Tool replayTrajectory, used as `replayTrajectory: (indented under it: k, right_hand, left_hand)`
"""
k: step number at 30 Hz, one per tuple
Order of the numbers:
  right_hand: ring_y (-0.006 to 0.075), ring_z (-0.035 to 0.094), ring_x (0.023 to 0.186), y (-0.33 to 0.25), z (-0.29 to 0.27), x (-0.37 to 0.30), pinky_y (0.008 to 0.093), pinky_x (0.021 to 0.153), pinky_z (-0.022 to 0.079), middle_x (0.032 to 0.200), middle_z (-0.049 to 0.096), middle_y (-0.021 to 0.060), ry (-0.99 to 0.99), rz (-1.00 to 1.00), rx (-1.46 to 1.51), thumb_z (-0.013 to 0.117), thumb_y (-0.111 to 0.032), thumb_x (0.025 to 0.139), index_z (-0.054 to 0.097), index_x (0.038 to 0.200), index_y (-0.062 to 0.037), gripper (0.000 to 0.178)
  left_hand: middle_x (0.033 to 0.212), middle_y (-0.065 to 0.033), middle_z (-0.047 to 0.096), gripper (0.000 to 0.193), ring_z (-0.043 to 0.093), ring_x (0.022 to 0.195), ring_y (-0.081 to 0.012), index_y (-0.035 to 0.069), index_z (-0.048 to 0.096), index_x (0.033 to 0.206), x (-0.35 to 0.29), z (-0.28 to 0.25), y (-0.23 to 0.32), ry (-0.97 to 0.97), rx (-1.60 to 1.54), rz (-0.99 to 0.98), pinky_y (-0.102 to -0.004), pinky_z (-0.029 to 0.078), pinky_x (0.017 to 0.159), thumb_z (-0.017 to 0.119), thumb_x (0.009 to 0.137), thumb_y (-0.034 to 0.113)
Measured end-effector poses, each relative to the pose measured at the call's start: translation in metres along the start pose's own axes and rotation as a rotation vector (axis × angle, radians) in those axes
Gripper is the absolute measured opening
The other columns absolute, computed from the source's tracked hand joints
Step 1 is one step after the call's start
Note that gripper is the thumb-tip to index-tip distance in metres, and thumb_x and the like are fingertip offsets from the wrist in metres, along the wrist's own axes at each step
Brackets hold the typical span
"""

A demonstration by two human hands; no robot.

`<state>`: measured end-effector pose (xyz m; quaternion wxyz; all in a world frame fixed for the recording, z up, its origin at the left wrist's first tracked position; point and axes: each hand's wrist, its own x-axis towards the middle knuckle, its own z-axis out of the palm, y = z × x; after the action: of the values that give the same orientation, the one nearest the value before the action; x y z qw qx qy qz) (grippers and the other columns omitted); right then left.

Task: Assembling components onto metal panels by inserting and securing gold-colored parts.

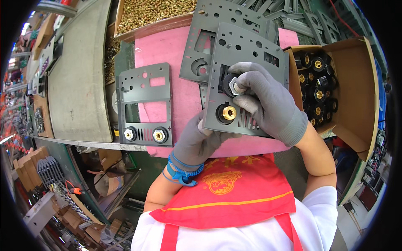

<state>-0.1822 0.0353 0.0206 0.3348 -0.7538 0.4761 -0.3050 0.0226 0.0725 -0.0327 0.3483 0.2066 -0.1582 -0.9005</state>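
Observation:
A grey perforated metal panel is tilted up in front of me. My left hand, gloved in grey, grips its lower left edge, fingers partly hidden beneath. My right hand, also gloved, pinches a silver hex nut at a black round fitting in the panel. Below that nut, a brass threaded stub pokes through another hole, with no nut visible on it. To the left lies a similar panel bearing two black fittings with silver nuts. More grey panels lie behind the held one.
A pink mat covers the bench. At the right stands an open cardboard box of black fittings with brass centres. A bin of small brass parts sits at the back. Metal brackets pile up back right; a grey belt surface runs left.

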Motion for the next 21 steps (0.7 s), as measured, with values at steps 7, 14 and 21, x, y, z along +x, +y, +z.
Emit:
replayTrajectory:
  k: [7, 14, 21]
  right_hand:
    - [0.0210, 0.064, 0.090, 0.004, 0.002, 0.001, 0.0300, 0.080, 0.053, 0.122, 0.058, 0.0168, -0.013, -0.020, 0.142, 0.067, 0.003, 0.086, 0.049, 0.100, 0.0000, 0.023]
    - [0.0262, 0.065, 0.098, 0.003, -0.010, 0.003, 0.0368, 0.087, 0.049, 0.110, 0.066, 0.0106, -0.073, -0.105, 0.102, 0.074, -0.010, 0.081, 0.059, 0.096, -0.0092, 0.021]
    - [0.0238, 0.057, 0.110, -0.003, -0.018, 0.002, 0.0429, 0.097, 0.041, 0.127, 0.060, 0.0016, -0.202, -0.274, -0.177, 0.077, -0.022, 0.075, 0.064, 0.105, -0.0187, 0.033]
  left_hand:
    - [0.135, -0.0143, 0.052, 0.089, 0.053, 0.125, -0.0254, -0.004, 0.039, 0.140, -0.006, 0.009, 0.003, 0.107, 0.114, 0.008, -0.0420, 0.042, 0.107, 0.070, 0.083, 0.057]
    - [0.128, -0.0174, 0.056, 0.077, 0.054, 0.121, -0.0228, -0.010, 0.045, 0.133, -0.009, 0.027, 0.029, 0.190, 0.193, 0.007, -0.0363, 0.041, 0.106, 0.062, 0.090, 0.051]
    - [0.124, -0.0136, 0.060, 0.061, 0.059, 0.113, -0.0213, -0.006, 0.049, 0.132, -0.004, 0.021, 0.023, 0.175, 0.087, -0.008, -0.0370, 0.045, 0.101, 0.054, 0.095, 0.042]
